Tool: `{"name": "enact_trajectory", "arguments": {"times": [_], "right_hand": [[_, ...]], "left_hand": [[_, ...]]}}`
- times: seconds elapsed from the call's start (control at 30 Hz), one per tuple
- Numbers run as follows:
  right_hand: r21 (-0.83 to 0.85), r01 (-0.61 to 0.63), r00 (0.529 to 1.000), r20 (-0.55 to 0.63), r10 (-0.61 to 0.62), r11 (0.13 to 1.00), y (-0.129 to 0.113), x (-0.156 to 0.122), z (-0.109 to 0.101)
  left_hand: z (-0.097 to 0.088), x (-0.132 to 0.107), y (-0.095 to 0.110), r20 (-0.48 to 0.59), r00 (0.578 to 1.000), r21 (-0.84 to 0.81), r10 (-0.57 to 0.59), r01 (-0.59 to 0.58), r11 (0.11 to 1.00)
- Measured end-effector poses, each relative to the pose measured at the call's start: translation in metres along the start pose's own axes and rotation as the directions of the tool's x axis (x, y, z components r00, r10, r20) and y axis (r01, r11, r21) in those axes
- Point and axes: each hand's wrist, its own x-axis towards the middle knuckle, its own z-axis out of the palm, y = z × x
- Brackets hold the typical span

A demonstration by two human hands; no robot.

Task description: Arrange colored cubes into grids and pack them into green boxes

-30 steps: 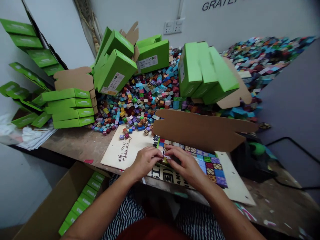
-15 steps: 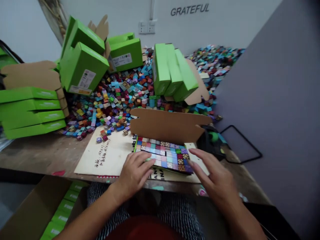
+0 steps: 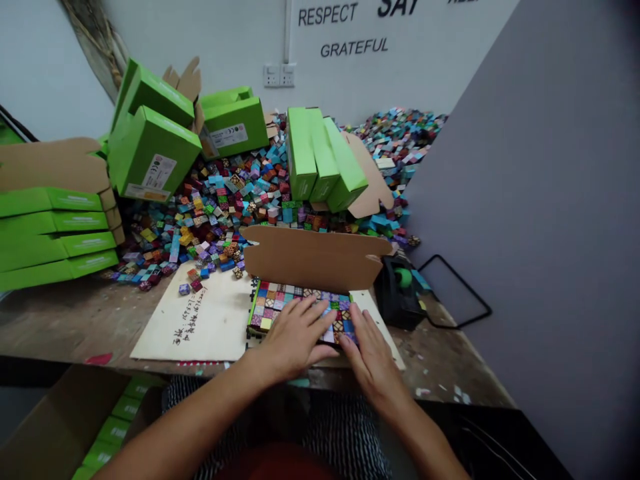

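An open green box (image 3: 254, 308) filled with a flat grid of small coloured cubes (image 3: 280, 301) lies on a pale board (image 3: 210, 320) at the table's front edge. Its brown cardboard lid (image 3: 315, 257) stands up behind the grid. My left hand (image 3: 295, 333) lies flat on the cubes with fingers spread, holding nothing. My right hand (image 3: 367, 350) rests beside it, fingers stretched over the grid's right edge, also holding nothing.
A big heap of loose coloured cubes (image 3: 240, 200) covers the table's back. Green boxes (image 3: 150, 143) lean at the left and more green boxes (image 3: 323, 160) stand mid-back; flat ones (image 3: 55, 233) are stacked far left. A black tape dispenser (image 3: 397, 297) sits right. A grey partition (image 3: 540, 220) rises at right. A carton (image 3: 60, 427) stands below.
Both hands left the front edge of the grid, opened out, then came to lie flat on top of the cubes. The camera tilted up and right.
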Motion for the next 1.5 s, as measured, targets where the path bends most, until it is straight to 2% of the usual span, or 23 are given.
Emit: {"name": "enact_trajectory", "arguments": {"times": [0.13, 0.27, 0.43, 0.57, 0.73, 0.87, 1.0, 1.17, 1.37, 1.43, 1.5], "right_hand": [[0.001, -0.082, 0.996, -0.033, 0.082, 0.997, -0.008, -0.003, 0.01], [-0.125, -0.028, 0.999, 0.018, 0.03, 0.992, -0.012, -0.006, 0.008], [-0.184, -0.009, 1.0, 0.019, 0.012, 0.983, -0.007, -0.004, -0.005], [-0.13, 0.051, 0.995, 0.097, -0.038, 0.99, -0.003, 0.0, -0.011], [-0.061, 0.021, 1.0, 0.021, -0.02, 0.998, -0.01, -0.008, -0.001], [0.05, 0.0, 0.998, 0.058, -0.003, 0.999, -0.01, -0.013, -0.001], [0.173, -0.035, 0.999, -0.007, 0.037, 0.984, -0.005, -0.021, -0.016], [0.015, 0.078, 0.996, -0.036, -0.077, 0.997, -0.002, -0.028, -0.029], [-0.277, 0.157, 0.978, 0.174, -0.112, 0.948, -0.004, -0.014, -0.045], [-0.295, 0.206, 0.964, 0.227, -0.141, 0.933, -0.005, -0.01, -0.05], [-0.239, 0.239, 0.949, 0.261, -0.175, 0.941, -0.005, -0.009, -0.053]], "left_hand": [[-0.003, 0.015, -0.013, 0.084, 0.995, -0.008, -0.061, 0.062, 0.998], [0.003, 0.014, -0.02, 0.077, 0.996, 0.013, -0.046, 0.045, 0.999], [0.006, 0.011, -0.018, 0.069, 0.997, 0.021, -0.039, 0.037, 0.999], [0.007, 0.012, -0.018, 0.052, 0.998, 0.027, -0.043, 0.041, 0.999], [0.005, 0.008, -0.022, 0.037, 0.999, 0.013, -0.002, 0.002, 1.0], [-0.003, 0.01, -0.015, 0.044, 0.999, -0.021, 0.026, -0.025, 0.999], [-0.004, 0.014, -0.002, 0.08, 0.987, -0.106, 0.141, -0.132, 0.986], [0.003, 0.012, 0.006, 0.072, 0.992, -0.04, 0.108, -0.106, 0.994], [0.01, 0.01, 0.013, 0.052, 0.995, 0.026, 0.086, -0.088, 0.996], [0.012, 0.011, 0.016, 0.046, 0.996, 0.045, 0.076, -0.078, 0.996], [0.014, 0.011, 0.017, 0.043, 0.997, 0.058, 0.066, -0.068, 0.996]]}}
